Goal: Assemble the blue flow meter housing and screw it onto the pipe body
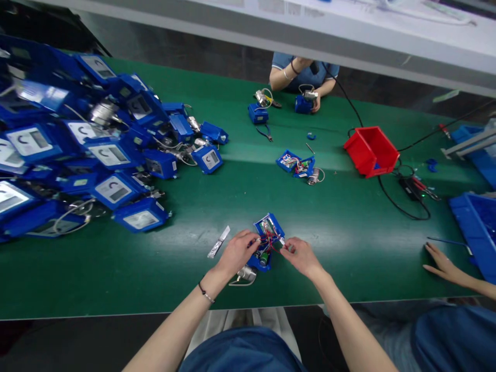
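Note:
An opened blue meter housing (270, 223) lies on the green table in front of me, its halves joined by red and dark wires (268, 237). A green cylindrical part (264, 258) sits in the lower half. My left hand (241, 250) is closed, its fingertips pinching the wires at the housing's left side. On the right side, my right hand (301, 254) pinches a small white wire connector (282, 241). A metal fitting with a pale cable (246, 274) protrudes below the housing. Left of it lies a silvery strip (219, 242).
Many blue meters (112, 152) are piled at left. Another opened meter (296, 164), pliers (265, 134) and a red bin (371, 151) lie farther back. A co-worker's hands (315, 101) hold a meter opposite; another person's hand (444, 264) rests at right near a blue crate (475, 232).

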Available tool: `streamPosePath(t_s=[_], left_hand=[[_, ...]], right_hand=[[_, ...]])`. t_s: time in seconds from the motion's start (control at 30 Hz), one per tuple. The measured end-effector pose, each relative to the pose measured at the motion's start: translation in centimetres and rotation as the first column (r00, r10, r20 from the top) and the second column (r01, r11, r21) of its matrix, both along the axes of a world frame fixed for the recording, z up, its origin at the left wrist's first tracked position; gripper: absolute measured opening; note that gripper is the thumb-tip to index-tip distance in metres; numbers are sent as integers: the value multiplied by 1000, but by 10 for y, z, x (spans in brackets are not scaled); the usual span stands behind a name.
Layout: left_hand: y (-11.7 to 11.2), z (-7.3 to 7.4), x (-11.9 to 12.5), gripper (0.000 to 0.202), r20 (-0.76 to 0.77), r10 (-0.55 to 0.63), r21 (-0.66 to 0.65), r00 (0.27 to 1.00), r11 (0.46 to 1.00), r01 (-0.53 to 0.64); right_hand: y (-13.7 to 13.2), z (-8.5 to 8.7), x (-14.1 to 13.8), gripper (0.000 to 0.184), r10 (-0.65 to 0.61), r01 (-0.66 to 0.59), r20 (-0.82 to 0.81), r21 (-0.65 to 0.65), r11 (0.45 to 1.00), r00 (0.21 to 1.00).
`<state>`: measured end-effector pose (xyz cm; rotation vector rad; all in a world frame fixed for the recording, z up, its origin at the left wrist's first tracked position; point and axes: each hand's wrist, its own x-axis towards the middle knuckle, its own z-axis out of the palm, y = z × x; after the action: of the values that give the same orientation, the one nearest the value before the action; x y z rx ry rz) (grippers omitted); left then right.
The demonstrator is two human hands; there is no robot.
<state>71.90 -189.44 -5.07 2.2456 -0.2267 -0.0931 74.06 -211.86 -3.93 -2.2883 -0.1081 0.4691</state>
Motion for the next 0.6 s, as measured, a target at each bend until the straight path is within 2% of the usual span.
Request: streamPosePath(t_s=[0.17,0.33,0.5,0.6], left_hand=[[-18,2,-3,13,54,18,-193,998,981,-7],[-38,-1,-8,14,-3,22,-338,1000,941,-21],[-50,-8,-10,10,-75,79,-367,994,925,-101],[-55,-12,-10,17,-137,131,-378,982,909,-174]], right_hand=[[17,7,14,21,-50,49,20,56,997,999],[31,16,19,31,-56,61,-41,137,989,998],[30,18,14,39,-38,49,-82,147,988,996],[28,17,12,30,-35,45,-80,125,991,996]])
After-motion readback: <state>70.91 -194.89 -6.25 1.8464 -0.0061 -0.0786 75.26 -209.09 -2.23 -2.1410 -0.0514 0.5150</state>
